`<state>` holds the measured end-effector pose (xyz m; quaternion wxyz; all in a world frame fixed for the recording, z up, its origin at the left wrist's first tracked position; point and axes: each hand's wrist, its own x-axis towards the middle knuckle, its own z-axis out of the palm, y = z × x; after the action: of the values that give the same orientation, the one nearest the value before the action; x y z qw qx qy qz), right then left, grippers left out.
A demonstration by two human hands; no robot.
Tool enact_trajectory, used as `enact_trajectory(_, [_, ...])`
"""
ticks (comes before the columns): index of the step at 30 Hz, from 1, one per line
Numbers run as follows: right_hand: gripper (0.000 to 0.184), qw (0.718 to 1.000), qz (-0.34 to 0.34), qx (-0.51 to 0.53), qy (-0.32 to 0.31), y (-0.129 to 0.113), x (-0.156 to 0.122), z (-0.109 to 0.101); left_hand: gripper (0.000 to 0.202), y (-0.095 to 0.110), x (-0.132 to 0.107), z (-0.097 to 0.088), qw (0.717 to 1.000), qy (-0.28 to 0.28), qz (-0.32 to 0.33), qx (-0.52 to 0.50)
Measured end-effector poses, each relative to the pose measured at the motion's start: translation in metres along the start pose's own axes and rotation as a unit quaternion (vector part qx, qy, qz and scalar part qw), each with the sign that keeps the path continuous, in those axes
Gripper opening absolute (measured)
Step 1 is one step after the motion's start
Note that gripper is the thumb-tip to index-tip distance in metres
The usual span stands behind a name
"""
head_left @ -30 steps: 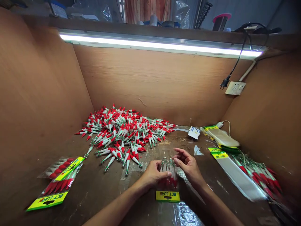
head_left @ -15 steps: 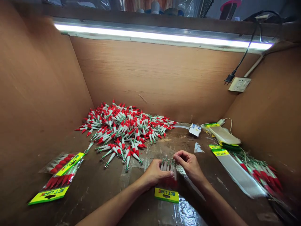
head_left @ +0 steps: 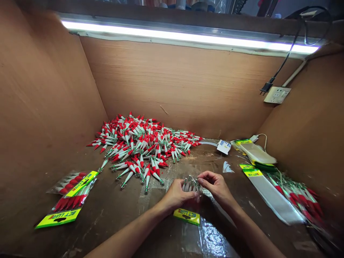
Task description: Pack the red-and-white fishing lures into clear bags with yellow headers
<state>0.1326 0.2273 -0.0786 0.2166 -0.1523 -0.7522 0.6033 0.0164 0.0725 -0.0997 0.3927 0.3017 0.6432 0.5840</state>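
Note:
My left hand is closed around a clear packet of fishing lures, thumb across its front. The packet's yellow-green header card, printed BCT LURE, points towards me and reads upside down. Several white lure bodies with hooked ends show at the far end of the bag. There my right hand pinches the plastic at the packet's right far corner between thumb and forefinger. Whether the bag's mouth is folded over cannot be made out.
A big heap of red-and-white lures lies against the back wall. Filled packets overlap at left. On the right are empty bags, a bag stack and more lures. A plug dangles beside the wall socket.
The packet has tilted, and its header card has shifted slightly up and left. Both hands stay at the packet's far end. The whole view has shifted a little.

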Motion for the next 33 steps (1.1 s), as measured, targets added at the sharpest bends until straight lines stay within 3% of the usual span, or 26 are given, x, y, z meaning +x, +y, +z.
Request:
enact_trajectory(3, [0.03, 1.0, 0.006, 0.004, 0.017, -0.001, 0.0, 0.0, 0.03, 0.002, 0.0, 0.0, 1.0, -0.021, 0.016, -0.005])
enact_trajectory(6, [0.027, 1.0, -0.005, 0.015, -0.008, -0.002, -0.002, 0.001, 0.027, 0.002, 0.001, 0.0, 0.999, -0.008, 0.038, 0.003])
enact_trajectory(10, [0.055, 0.997, 0.009, 0.005, -0.071, 0.0, -0.005, 0.008, 0.035, 0.003, 0.004, -0.001, 0.997, 0.039, 0.073, 0.003])
enact_trajectory(13, [0.06, 0.999, 0.022, 0.01, -0.038, 0.006, -0.005, 0.015, 0.045, 0.003, 0.005, -0.001, 0.996, 0.019, 0.086, -0.012])
enact_trajectory(17, [0.063, 1.0, 0.018, 0.025, 0.007, 0.013, -0.005, 0.024, 0.032, 0.001, 0.004, 0.002, 0.997, -0.006, 0.074, -0.016])
enact_trajectory(25, [0.071, 0.995, 0.009, -0.005, 0.096, 0.021, -0.014, 0.037, 0.018, -0.006, 0.007, 0.012, 0.992, 0.055, 0.108, 0.047])
enact_trajectory(33, [0.037, 0.998, -0.003, -0.002, 0.055, 0.002, -0.01, 0.019, 0.019, -0.007, 0.009, 0.003, 0.994, 0.05, 0.073, 0.058])
